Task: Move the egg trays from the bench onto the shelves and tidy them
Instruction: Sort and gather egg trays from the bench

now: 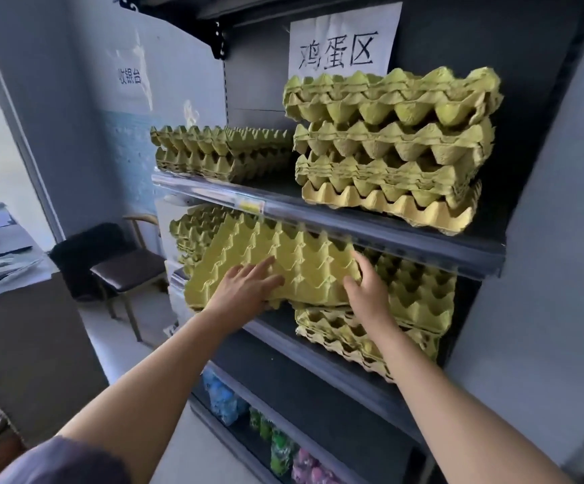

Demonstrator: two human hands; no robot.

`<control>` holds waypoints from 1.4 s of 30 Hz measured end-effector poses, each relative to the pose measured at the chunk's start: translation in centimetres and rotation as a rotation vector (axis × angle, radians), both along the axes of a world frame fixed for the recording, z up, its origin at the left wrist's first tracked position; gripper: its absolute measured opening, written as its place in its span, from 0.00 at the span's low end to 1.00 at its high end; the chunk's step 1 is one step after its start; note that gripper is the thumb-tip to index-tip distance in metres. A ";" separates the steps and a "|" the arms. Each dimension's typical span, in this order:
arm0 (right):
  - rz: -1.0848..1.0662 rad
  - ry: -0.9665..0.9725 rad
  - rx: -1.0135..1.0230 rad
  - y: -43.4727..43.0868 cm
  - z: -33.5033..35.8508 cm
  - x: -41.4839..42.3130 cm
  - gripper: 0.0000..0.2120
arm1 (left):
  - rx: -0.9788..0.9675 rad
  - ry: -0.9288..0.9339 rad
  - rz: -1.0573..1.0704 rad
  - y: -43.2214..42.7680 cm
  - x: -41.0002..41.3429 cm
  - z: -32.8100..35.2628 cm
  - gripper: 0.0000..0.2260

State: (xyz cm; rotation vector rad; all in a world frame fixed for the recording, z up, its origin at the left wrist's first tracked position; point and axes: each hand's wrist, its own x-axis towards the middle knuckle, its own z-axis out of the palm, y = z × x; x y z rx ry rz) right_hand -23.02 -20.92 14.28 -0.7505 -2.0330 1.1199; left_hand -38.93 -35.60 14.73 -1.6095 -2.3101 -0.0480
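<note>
On the upper shelf (353,225) a low stack (220,153) sits at nine o'clock of a taller stack (392,141), with a paper sign (344,40) on the back wall at twelve. On the middle shelf (276,326) below, a tilted tray (276,260) lies between a rear stack (189,235) at nine o'clock and a front stack (388,330) at three, overlapping the latter. The left hand (245,291) holds its near edge, the right hand (367,284) its three-o'clock edge. A chair (126,270) stands at nine o'clock of the shelving, a desk (21,284) beyond it.
</note>
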 end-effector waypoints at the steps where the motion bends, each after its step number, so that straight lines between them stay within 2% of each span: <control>1: -0.047 0.010 -0.006 0.4 -0.1 0.4 0.25 | 0.001 -0.014 -0.027 1.3 -0.2 0.0 0.24; 5: -0.189 0.007 -0.019 1.5 0.1 1.5 0.23 | 0.003 -0.048 -0.142 5.1 -0.5 -0.7 0.24; 11: -0.191 0.009 0.003 0.4 -0.1 -1.7 0.23 | 0.055 -0.027 -0.199 4.7 -4.5 -1.1 0.25; 20: -0.128 -0.013 -0.012 -5.1 -0.2 -7.9 0.23 | 0.043 -0.048 -0.171 -2.4 -10.5 -1.4 0.24; 25: -0.046 0.017 0.003 -8.5 -0.4 -10.2 0.23 | 0.115 -0.029 -0.093 -7.9 -11.5 -1.2 0.23; 32: 0.085 0.112 -0.004 -15.3 -0.9 -11.8 0.23 | 0.250 0.116 -0.057 -16.7 -12.1 -2.2 0.30; 36: 0.033 0.192 -0.034 -17.0 0.3 -12.0 0.22 | 0.333 0.174 -0.044 -18.1 -12.2 -0.5 0.28; 42: 0.033 0.081 -0.075 -16.6 0.7 -12.5 0.22 | 0.182 0.133 -0.069 -17.9 -13.0 0.8 0.23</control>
